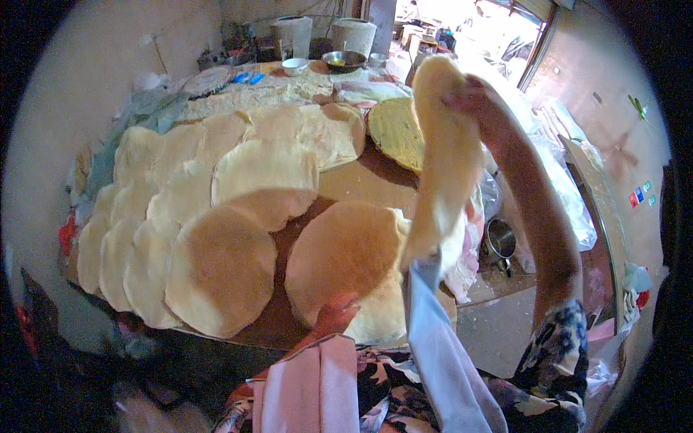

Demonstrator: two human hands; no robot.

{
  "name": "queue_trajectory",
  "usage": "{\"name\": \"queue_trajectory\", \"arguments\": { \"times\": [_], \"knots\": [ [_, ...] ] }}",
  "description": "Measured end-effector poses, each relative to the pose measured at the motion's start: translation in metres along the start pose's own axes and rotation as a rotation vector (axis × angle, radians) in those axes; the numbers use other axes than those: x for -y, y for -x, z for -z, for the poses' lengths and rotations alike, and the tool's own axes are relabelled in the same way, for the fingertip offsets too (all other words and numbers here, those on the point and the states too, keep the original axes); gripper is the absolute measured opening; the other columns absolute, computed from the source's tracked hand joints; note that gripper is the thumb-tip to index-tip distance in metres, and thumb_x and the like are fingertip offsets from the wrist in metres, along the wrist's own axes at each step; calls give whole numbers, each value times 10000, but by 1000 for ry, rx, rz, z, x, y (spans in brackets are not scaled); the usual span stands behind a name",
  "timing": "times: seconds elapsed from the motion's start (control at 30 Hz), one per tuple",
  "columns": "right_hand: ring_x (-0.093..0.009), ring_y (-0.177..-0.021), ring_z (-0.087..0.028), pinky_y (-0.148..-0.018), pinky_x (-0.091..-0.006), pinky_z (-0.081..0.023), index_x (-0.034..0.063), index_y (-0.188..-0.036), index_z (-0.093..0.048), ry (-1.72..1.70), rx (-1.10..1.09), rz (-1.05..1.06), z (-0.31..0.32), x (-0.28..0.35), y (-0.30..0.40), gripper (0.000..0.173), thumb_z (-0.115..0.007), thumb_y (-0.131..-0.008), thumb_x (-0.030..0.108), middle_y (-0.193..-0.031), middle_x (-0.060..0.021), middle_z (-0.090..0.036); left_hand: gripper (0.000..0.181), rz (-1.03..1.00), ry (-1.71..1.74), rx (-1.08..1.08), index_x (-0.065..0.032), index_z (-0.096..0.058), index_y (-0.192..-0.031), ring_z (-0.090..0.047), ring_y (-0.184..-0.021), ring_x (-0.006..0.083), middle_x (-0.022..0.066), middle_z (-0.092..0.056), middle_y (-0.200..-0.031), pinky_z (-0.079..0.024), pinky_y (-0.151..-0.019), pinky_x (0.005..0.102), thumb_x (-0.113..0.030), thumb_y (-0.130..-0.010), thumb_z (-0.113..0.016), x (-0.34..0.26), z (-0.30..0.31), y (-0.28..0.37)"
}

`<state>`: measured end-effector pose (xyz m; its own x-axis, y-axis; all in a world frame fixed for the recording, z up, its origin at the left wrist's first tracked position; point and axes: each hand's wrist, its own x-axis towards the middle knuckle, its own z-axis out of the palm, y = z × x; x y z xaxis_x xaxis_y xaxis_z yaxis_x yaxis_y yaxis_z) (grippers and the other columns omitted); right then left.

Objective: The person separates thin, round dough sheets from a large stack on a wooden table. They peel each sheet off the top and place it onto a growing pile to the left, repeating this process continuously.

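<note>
Raised high at the right, my right hand [466, 96] grips a thin flatbread or dough sheet [446, 146] that hangs down in a long fold, blurred. Low in the middle, my left hand [337, 313] is at the near edge of a round flatbread [346, 254]; whether its fingers pinch that edge cannot be told. To the left, another round flatbread [224, 270] overlaps rows of similar rounds [135, 151]. One sheet [265, 178] lies partly over others behind it.
A yellowish round board [396, 132] lies toward the back. Beyond are a white bowl [294, 66], a metal pan [344, 60] and two large buckets [353, 37]. A metal pot [499, 239] and clear plastic bags [568, 189] are at the right. A blue-grey strip of cloth [433, 325] hangs before me.
</note>
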<state>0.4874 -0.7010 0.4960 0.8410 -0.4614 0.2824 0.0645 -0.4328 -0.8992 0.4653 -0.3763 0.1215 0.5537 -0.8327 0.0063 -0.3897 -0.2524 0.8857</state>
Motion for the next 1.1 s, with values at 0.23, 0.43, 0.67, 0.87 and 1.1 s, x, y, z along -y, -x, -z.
{"name": "queue_trajectory", "arguments": {
  "times": [0.23, 0.43, 0.67, 0.87, 1.1],
  "knots": [
    [-236, -750, -579, -710, -366, -476, -20, -912, -549, 34, -196, 111, 48, -2, -145, 369, -662, -648, 212, -843, -144, -591, 355, 15, -91, 110, 20, -505, -1056, -561, -894, 303, 212, -552, -972, -446, -770, 364, -147, -746, -548, -46, 44, -6],
    [-232, -554, -552, -515, -355, -486, 12, -793, -523, -278, -150, -97, 80, -167, -168, 190, -578, -726, 181, -724, -120, -573, 332, 106, 132, -140, -7, -526, -1052, -563, -875, 295, 185, -571, -934, -455, -753, 362, -149, -752, -552, 9, 29, 7],
    [-166, -589, -565, -491, -274, -448, 11, -936, -528, -133, -30, -391, -22, -263, 24, 252, -546, -686, 39, -672, -76, -559, 309, 128, 8, -299, -5, -542, -1012, -566, -850, 280, 162, -578, -932, -451, -748, 361, -78, -713, -558, 18, 34, 24],
    [-289, -778, -571, -679, -330, -470, 40, -978, -544, 292, 269, 120, -169, -227, 205, 318, -583, -669, -25, -867, -149, -572, 280, 238, -108, -549, -12, -544, -1001, -551, -842, 245, 148, -563, -878, -453, -709, 335, -52, -723, -535, 10, 50, 44],
    [-315, -816, -509, -690, -352, -450, 2, -997, -482, 476, 550, 331, -222, -186, 245, 397, -532, -609, 69, -847, -135, -520, 418, 550, 760, -709, -21, -408, -1178, -517, -784, 120, 51, -527, -970, -416, -625, 229, -111, -788, -528, -19, 60, 37]
  ]
}}
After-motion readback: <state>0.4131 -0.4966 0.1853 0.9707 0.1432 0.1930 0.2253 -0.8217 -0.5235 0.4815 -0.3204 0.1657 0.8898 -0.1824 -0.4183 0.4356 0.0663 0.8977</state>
